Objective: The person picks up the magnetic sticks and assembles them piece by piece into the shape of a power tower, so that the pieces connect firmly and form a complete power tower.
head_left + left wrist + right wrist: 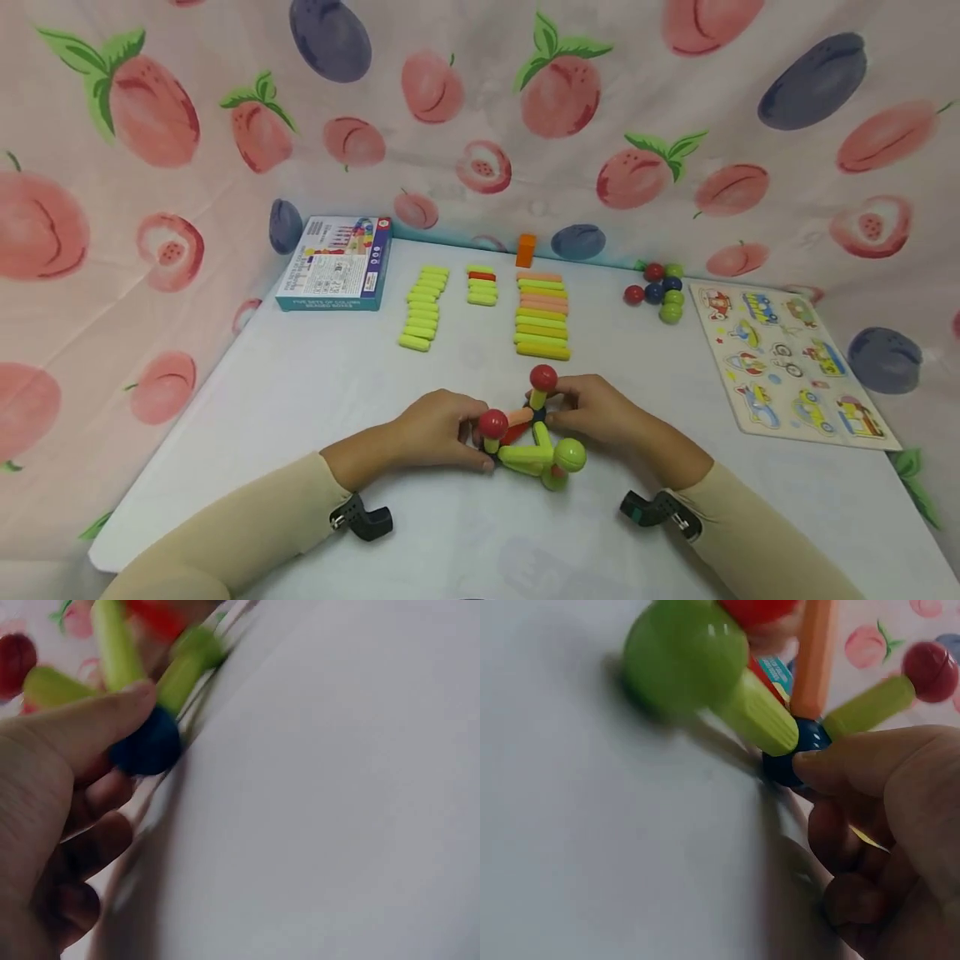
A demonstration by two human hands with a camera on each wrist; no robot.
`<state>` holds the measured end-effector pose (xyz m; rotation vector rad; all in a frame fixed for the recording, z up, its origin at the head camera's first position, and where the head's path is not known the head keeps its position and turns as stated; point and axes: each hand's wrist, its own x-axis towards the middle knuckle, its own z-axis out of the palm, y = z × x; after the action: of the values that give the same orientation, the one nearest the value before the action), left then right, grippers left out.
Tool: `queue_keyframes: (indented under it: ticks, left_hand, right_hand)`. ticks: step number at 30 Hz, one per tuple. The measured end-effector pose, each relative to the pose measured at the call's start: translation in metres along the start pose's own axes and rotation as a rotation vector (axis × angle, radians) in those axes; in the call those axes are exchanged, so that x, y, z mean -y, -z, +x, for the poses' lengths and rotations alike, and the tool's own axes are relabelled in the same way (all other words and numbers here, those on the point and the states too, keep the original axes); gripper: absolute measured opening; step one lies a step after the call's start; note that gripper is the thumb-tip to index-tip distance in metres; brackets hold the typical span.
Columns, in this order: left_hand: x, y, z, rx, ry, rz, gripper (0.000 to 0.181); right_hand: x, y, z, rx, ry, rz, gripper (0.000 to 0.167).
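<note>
A frame of coloured sticks and balls [525, 458] sits on the table between the two hands. Red balls [543, 378] top two of its short upright sticks, and a green ball [570, 455] is at the near right. My left hand [435, 429] pinches a dark blue ball [148, 746] at the frame's left corner between thumb and fingers. On the other side, my right hand [596, 408] grips a second dark blue ball [784, 766], from which green and orange sticks [814, 660] stick out. Part of the red stick [513, 433] is hidden behind the others.
Rows of yellow-green sticks [423, 304] and mixed sticks [542, 321] lie farther back. An orange block [527, 250] stands behind them. A printed box [330, 262] is at the back left. Loose balls [671, 312] and a picture puzzle board [787, 367] lie on the right.
</note>
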<state>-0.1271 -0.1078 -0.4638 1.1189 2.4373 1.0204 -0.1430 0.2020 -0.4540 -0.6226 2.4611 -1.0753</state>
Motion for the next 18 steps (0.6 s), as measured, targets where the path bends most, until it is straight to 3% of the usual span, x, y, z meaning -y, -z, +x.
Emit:
queue_keyframes:
  ticks: [5,8,11,14,16,18]
  left_hand:
    - [-0.014,-0.020,-0.009,-0.086,0.003,0.020,0.036]
    - [-0.016,-0.022,-0.012,-0.085,0.010,0.013,0.036]
    - [-0.015,-0.009,-0.010,0.012,0.023,0.001,0.034]
    - [-0.009,0.017,-0.003,0.114,0.063,-0.048,0.022]
    - [-0.005,0.034,0.005,0.104,0.095,-0.099,0.014]
    - [-0.003,0.045,0.015,0.042,0.113,-0.149,0.015]
  right_hand:
    - [0.010,-0.001,0.026,0.105,0.049,0.035,0.039]
    - [0.013,0.000,0.031,0.093,0.034,0.036,0.038]
    - [0.009,0.006,0.029,-0.056,-0.033,0.005,0.030]
    - [0.001,0.013,0.027,-0.249,-0.056,-0.147,0.028]
    - [-0.003,0.014,0.028,-0.322,-0.052,-0.314,0.031]
    - [-0.006,0.013,0.030,-0.337,-0.027,-0.496,0.036]
